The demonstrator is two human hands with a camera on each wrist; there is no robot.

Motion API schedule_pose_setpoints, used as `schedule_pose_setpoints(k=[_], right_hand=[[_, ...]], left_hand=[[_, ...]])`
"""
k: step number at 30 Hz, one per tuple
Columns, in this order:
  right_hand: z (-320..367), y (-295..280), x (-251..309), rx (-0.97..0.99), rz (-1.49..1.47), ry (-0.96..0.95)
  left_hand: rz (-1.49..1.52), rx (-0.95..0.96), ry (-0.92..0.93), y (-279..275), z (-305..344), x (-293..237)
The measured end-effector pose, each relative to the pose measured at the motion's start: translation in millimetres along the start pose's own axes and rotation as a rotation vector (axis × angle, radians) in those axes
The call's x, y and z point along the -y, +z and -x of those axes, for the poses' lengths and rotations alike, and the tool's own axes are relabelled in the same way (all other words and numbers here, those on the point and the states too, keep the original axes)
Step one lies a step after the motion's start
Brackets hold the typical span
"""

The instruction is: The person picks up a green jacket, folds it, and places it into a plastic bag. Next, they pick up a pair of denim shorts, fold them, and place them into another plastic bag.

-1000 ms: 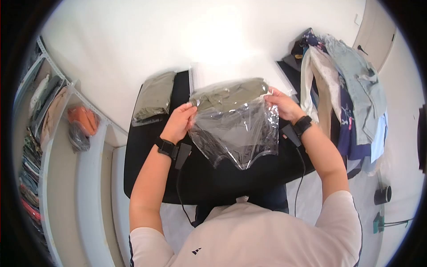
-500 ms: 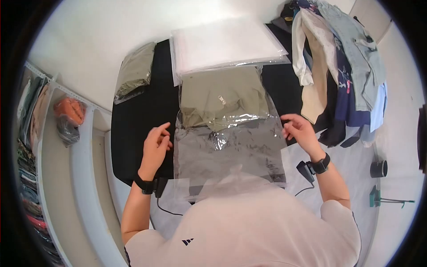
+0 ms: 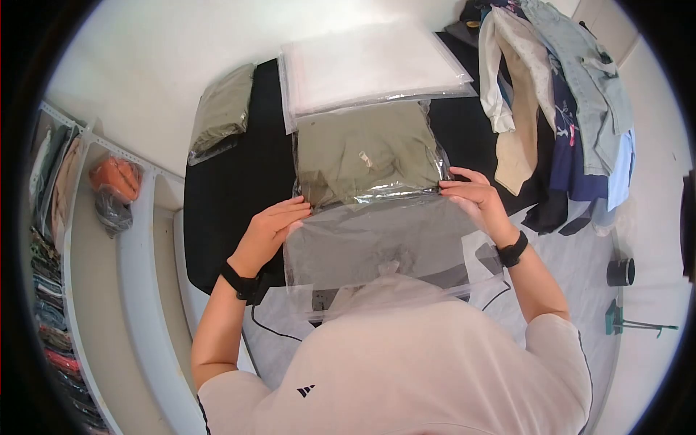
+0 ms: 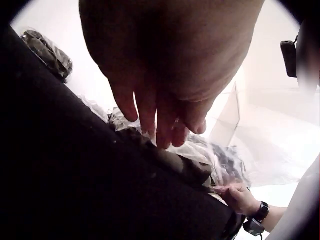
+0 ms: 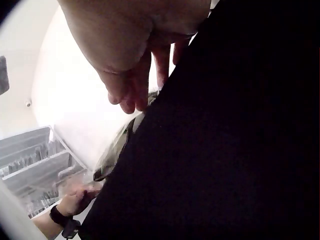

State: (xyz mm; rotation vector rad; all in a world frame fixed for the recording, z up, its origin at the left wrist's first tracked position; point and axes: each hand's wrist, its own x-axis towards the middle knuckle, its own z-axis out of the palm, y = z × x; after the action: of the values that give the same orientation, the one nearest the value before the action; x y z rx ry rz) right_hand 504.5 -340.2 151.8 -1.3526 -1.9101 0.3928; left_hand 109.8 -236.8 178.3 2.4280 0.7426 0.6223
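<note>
1. A folded olive-green cloth garment (image 3: 341, 148) lies in a clear, glossy plastic bag (image 3: 377, 235) on a black bench (image 3: 239, 192), the bag's slack end reaching toward a person's pale shirt (image 3: 413, 370).
2. The left hand (image 3: 268, 230) and right hand (image 3: 482, 204) pinch the bag's opposite sides, near the garment's closer edge.
3. The load looks light and soft, its film slippery and quick to wrinkle; both side edges, taken thumb against fingers, should hold best.
</note>
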Motion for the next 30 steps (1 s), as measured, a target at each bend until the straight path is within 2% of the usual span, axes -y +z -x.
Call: schedule_pose_setpoints(k=[7,9,10,12,13,15,16,18,22,26,28,30], right_hand=[[5,-1,0,0.012,-0.090,0.122],[4,5,-4,-0.059,-0.142,0.197],[3,6,-5,-0.061,-0.144,0.193],[-1,7,-3,-0.091,-0.303,0.327],[-3,9,-3,-0.092,-0.303,0.325],[-8,15,-3,-0.182,-0.440,0.463],[-11,19,-2,-0.219,-0.560,0.515],[-14,21,0,-0.242,-0.595,0.544],[-18,22,8,-0.304,-0.641,0.621],[-21,22,3,-0.391,-0.577,0.606],[-40,24,44,-0.798,0.031,0.289],[-48,25,82,-0.437,0.205,0.060]], left_hand=[[0.186,0.047,-0.098,2,4,8],[0.364,0.038,-0.259,1,3,10],[0.360,0.036,-0.258,0,1,9],[0.397,-0.078,-0.357,3,-5,5],[0.395,-0.079,-0.356,4,-8,6],[0.515,-0.124,-0.521,9,-14,11],[0.515,-0.122,-0.521,10,-15,11],[0.566,-0.149,-0.592,13,-19,11],[0.559,-0.203,-0.599,17,-21,9],[0.559,-0.217,-0.641,18,-21,9],[0.554,-0.219,-0.658,20,-20,9],[0.590,-0.246,-0.647,21,-21,6]])
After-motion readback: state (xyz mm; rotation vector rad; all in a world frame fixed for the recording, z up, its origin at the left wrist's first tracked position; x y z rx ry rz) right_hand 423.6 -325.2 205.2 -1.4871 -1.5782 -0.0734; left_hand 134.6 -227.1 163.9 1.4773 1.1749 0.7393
